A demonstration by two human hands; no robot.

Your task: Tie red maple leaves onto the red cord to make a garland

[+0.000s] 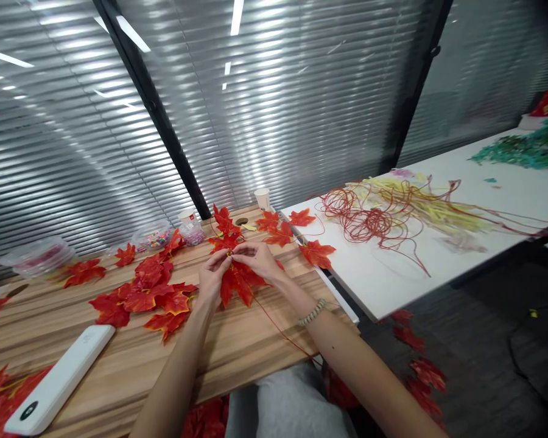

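Observation:
Both hands meet over the wooden table, fingertips pinched together at the yellow stems of red artificial maple leaves point(240, 285). My left hand point(214, 274) closes on the stem from the left. My right hand point(256, 258) pinches the same spot from the right, with a beaded bracelet point(312, 312) on that wrist. A thin red cord point(278, 328) runs from under these leaves to the table's front edge. More red leaves point(226, 225) lie just beyond the fingers. Whether the cord passes between the fingertips is too small to tell.
A leaf pile point(148, 283) and a long white device point(61, 380) lie on the wooden table point(237, 377) to the left. Bead tubs point(153, 236) and a paper cup point(262, 198) stand behind. Tangled red cord point(369, 222) and yellow strips point(442, 216) cover part of the white table point(379, 295).

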